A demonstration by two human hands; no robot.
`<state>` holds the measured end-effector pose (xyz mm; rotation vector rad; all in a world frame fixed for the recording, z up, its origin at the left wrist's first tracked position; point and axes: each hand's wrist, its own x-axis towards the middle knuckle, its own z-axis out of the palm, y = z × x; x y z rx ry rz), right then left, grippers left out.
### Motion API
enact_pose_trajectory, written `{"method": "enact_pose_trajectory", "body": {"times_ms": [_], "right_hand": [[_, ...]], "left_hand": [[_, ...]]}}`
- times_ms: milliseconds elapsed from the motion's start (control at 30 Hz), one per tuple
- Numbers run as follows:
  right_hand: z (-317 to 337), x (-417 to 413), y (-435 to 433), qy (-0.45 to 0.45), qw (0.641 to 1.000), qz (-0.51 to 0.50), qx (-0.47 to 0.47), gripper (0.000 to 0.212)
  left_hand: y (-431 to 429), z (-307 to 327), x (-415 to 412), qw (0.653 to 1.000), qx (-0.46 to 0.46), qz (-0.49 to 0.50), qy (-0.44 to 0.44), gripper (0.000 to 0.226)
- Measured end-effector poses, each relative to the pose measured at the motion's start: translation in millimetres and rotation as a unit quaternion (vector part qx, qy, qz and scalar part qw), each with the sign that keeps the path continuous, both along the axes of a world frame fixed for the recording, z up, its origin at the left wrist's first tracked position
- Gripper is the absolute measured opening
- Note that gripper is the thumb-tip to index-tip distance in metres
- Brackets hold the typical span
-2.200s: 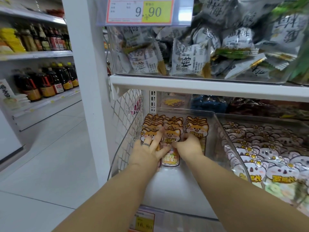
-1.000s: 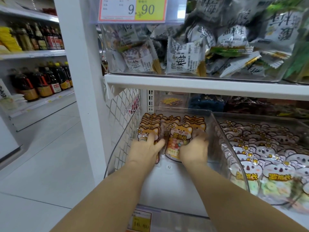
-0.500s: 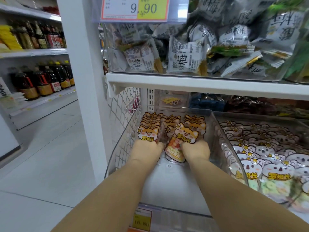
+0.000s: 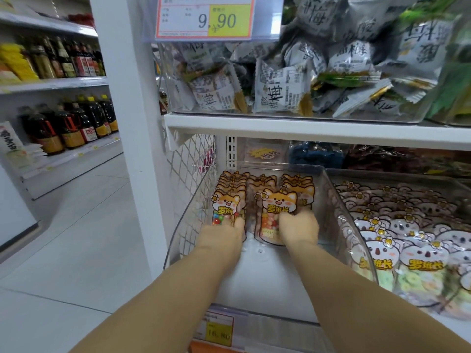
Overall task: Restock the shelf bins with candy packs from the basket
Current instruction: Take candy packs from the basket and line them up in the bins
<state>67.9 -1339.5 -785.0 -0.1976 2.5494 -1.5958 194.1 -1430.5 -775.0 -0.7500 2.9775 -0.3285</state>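
Orange fox-print candy packs stand in rows at the back of a clear plastic shelf bin [image 4: 334, 200]. My left hand [image 4: 224, 235] is closed around the bottom of the front pack of the left row [image 4: 225, 207]. My right hand [image 4: 299, 226] grips the lower right of the front pack of the middle row [image 4: 276, 212], which stands upright. The bin's front half is bare white floor. The basket is not in view.
A second clear bin [image 4: 397, 174] to the right holds several koala-print packs. The shelf [image 4: 305, 128] above carries a bin of grey plum-snack bags and a 9.90 price tag [image 4: 204, 16]. A white post [image 4: 132, 123] stands left; bottles [image 4: 68, 123] line the far aisle.
Both hands slid from the tops of the packs down to their bases. The middle front pack, tilted half a second ago, now stands straighter against its row.
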Motion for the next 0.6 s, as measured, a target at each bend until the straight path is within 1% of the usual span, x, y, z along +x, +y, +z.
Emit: {"method": "enact_pose_trajectory", "body": {"times_ms": [67,100,233,367,433,467,533,600], "right_hand": [[3.1,-1.0,1.9,-0.011,1.000,-0.015,-0.008,0.027],[2.9,-1.2,1.7,-0.016,1.000,-0.006,-0.003,0.028],[-3.5,1.6,-3.4,-0.008,0.997,0.070,0.041,0.029],[-1.5,2.7,-0.9,0.003,0.999,0.048,-0.003,0.020],[0.4,3.6,-0.3,0.013,0.998,0.056,-0.015,0.015],[0.4,4.8,-0.6,0.016,0.997,0.076,-0.005,0.014],[-2.0,6.4,-1.9,0.019,0.993,0.115,0.029,0.021],[-6.1,5.7,-2.7,0.025,0.989,0.123,0.074,0.028]], "left_hand": [[-0.2,-0.6,0.8,1.000,0.002,0.005,-0.005,0.049],[-0.3,-1.0,0.8,1.000,0.004,0.007,-0.006,0.051],[-1.4,-3.0,-1.0,1.000,0.008,0.011,-0.005,0.055],[-1.0,-2.9,-1.2,1.000,0.011,0.010,-0.008,0.054],[-0.4,-2.5,-0.8,1.000,0.019,0.011,-0.002,0.053],[-0.5,-2.2,-0.4,1.000,0.025,0.010,0.001,0.051],[-0.8,-1.6,0.0,0.999,0.036,0.010,0.006,0.048],[0.4,0.2,0.7,0.999,0.048,0.012,0.015,0.046]]}}
